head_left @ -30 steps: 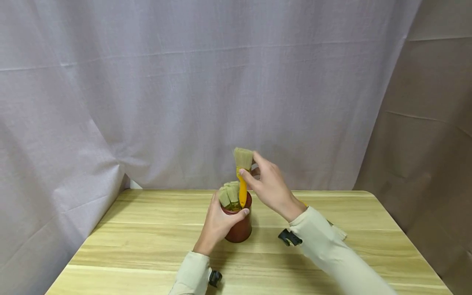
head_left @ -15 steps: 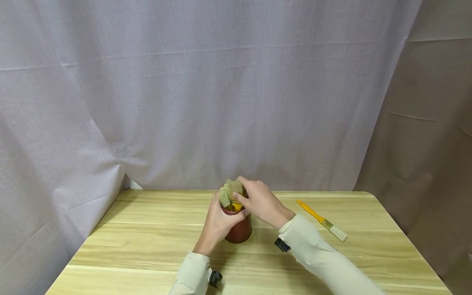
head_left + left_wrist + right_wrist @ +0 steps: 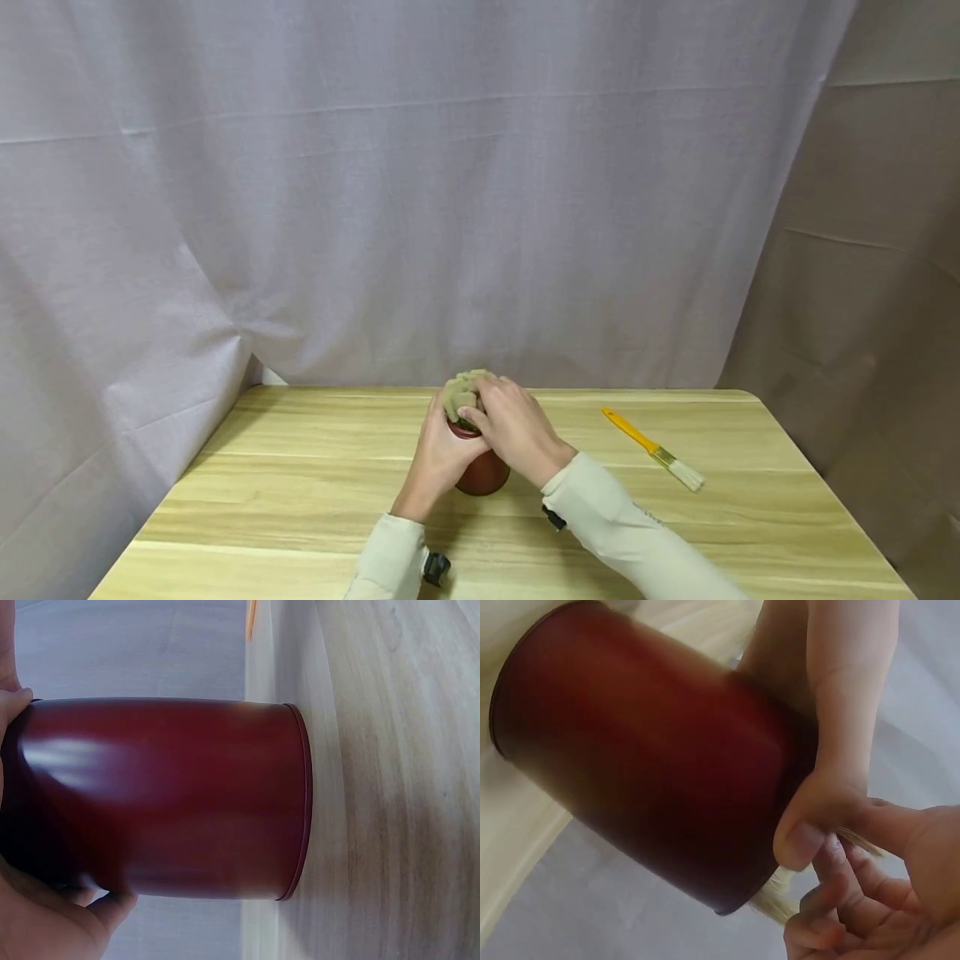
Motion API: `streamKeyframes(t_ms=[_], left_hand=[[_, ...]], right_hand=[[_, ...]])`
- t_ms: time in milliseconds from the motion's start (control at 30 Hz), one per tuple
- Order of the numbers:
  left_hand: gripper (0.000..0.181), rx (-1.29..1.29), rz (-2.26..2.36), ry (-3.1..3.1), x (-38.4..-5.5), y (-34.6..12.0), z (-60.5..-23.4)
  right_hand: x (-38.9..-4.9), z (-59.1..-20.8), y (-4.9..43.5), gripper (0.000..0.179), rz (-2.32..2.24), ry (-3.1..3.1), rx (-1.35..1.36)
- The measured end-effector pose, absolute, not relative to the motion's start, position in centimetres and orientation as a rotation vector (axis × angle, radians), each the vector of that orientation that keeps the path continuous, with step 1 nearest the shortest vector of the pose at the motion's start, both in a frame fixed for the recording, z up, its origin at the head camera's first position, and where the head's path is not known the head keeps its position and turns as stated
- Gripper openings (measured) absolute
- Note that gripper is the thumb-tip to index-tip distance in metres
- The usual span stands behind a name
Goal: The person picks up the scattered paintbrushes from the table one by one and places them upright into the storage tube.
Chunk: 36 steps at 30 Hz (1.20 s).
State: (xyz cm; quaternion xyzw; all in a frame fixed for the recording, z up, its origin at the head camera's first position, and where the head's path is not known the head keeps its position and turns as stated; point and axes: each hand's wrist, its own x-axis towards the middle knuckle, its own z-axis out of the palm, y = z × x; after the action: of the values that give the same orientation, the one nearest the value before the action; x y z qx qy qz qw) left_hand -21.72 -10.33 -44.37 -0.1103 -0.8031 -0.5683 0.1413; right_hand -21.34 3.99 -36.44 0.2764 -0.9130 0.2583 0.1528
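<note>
A dark red cylindrical cup (image 3: 483, 477) stands upright on the table, with several paintbrushes (image 3: 459, 395) in it, bristles up. My left hand (image 3: 441, 457) grips the cup near its rim, fingers and thumb wrapped about it, as the left wrist view of the cup (image 3: 172, 799) also shows. Over the cup's mouth my right hand (image 3: 521, 432) holds a paintbrush among the others, thumb in front of the bristles. Curled fingers of the right hand (image 3: 870, 900) appear beside pale bristles (image 3: 774, 904) in the right wrist view. The handles are hidden inside the cup.
A loose paintbrush (image 3: 652, 448) with a yellow handle lies on the wooden table (image 3: 300, 483) to the right, bristles toward the front right. A grey curtain (image 3: 480, 192) hangs behind the table's back edge. Black straps hang at both wrists.
My right hand has lowered the yellow-handled paintbrush handle first into the cup, and then shifted slightly left and down among the bristles. The left hand keeps its hold on the cup.
</note>
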Motion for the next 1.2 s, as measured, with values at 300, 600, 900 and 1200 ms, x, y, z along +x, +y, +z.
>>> streamKeyframes(t_ms=[300, 600, 900, 1200], left_hand=[[0.079, -0.306, -1.668, -2.309, -21.6, -10.3, -44.4], [0.093, -0.262, -1.667, -2.295, -21.4, -10.2, -44.4], [0.096, -0.249, -1.648, -2.302, -21.3, -9.9, -44.3], [0.094, -0.249, -1.66, -2.299, -21.2, -10.0, -44.3]], right_hand=[[-20.5, -35.4, 5.9, 0.014, 0.935, -2.649, 0.739], [-20.7, -34.7, 14.0, 0.014, 0.899, -2.637, 0.563], [-22.1, -39.0, 22.6, 0.028, 0.798, -2.786, 0.284], [-23.5, -42.7, 25.5, 0.038, 0.72, -2.997, 0.162]])
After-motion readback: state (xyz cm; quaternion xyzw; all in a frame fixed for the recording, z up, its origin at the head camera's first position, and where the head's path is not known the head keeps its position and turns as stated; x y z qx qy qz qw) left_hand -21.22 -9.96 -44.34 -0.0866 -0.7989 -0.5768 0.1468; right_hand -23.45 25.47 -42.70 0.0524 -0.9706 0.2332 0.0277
